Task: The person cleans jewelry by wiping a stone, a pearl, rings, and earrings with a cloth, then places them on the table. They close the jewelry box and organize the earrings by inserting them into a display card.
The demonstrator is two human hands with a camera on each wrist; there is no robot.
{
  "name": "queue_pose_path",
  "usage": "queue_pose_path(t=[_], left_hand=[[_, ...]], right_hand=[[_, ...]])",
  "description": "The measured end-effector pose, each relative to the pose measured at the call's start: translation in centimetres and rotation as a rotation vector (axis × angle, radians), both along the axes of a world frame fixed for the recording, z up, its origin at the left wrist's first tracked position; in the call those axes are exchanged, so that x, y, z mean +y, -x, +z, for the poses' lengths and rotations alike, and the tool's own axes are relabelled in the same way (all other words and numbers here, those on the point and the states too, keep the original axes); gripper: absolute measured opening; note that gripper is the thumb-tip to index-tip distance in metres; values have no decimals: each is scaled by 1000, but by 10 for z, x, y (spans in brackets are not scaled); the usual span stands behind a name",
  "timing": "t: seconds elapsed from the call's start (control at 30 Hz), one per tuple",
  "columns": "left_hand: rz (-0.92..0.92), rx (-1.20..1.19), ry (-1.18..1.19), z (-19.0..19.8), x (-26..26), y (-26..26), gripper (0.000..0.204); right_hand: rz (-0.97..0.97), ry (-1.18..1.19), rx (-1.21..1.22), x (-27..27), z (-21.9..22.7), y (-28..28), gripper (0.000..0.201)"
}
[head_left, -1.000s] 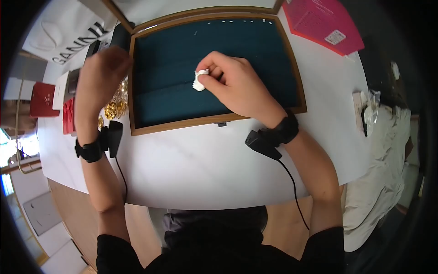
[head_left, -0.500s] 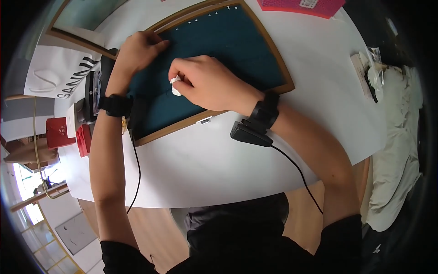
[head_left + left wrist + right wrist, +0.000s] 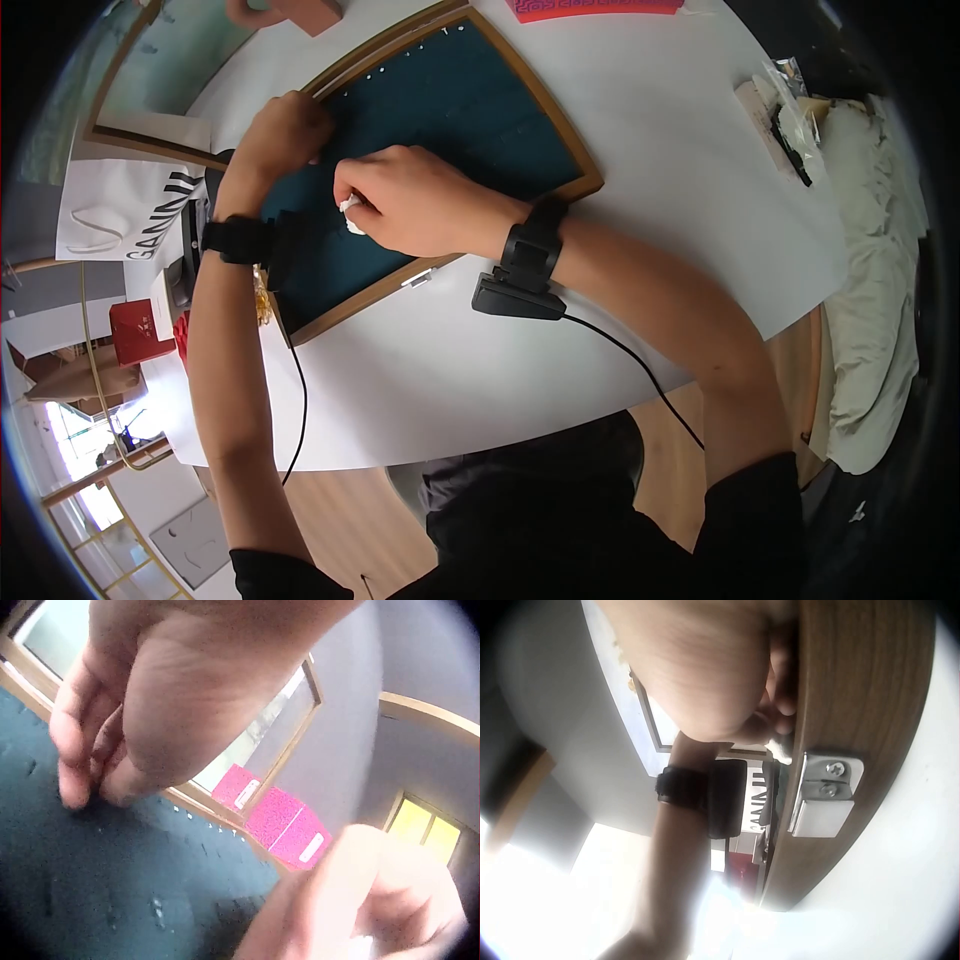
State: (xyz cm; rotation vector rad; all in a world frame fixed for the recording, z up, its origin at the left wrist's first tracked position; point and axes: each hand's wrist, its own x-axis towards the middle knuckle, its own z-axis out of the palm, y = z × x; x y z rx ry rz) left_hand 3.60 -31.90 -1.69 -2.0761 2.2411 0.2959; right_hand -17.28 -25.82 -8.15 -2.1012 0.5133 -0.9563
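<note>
A shallow wooden display case (image 3: pixel 545 95) with dark teal lining lies on the white table, its glass lid raised. Over the left part of the case is my left hand (image 3: pixel 285 135), palm down. The left wrist view has its fingertips (image 3: pixel 75 796) low at the teal lining (image 3: pixel 45 847), a small gap between thumb and fingers, nothing visible there. My right hand (image 3: pixel 420 200) pinches a crumpled white tissue (image 3: pixel 351 214) over the lining, beside the left wrist. Small white pieces (image 3: pixel 421 47) line the case's far side. A metal latch (image 3: pixel 829 799) sits on the front edge.
Left of the case stand a white shopping bag (image 3: pixel 125 215), a red box (image 3: pixel 138 332) and gold jewellery (image 3: pixel 262 300). A pink box (image 3: pixel 590 8) lies at the back. Clear plastic packaging (image 3: pixel 790 120) is at the right edge, near pale cloth (image 3: pixel 870 300). The lid frame (image 3: pixel 150 143) rises at left.
My left hand has come from outside the case's left edge to over its lining. The right hand keeps its hold on the tissue and has shifted left in view. The head view has turned.
</note>
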Motion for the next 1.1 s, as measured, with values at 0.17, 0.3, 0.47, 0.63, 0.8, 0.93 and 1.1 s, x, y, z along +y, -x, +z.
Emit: queue_pose_path(t=[0.17,0.3,0.47,0.63,0.8,0.93,1.1], left_hand=[[70,231,-92,8,1,0,16],[78,201,-129,6,-4,0,16],[158,48,-203,0,-6,-9,19],[271,804,136,6,77,-5,21],[399,1191,133,-31,136,8,10],[405,1298,164,-41,137,18,13],[362,1420,177,-43,139,15,21]], right_hand=[[11,-72,52,0,7,3,12],[7,-69,64,0,5,2,12],[0,-30,12,0,0,0,8],[-41,-86,23,-1,3,2,9],[-39,-40,-36,-2,-2,-3,9],[-47,-94,-33,-7,-3,0,12],[-32,-230,-172,-6,-2,-2,17]])
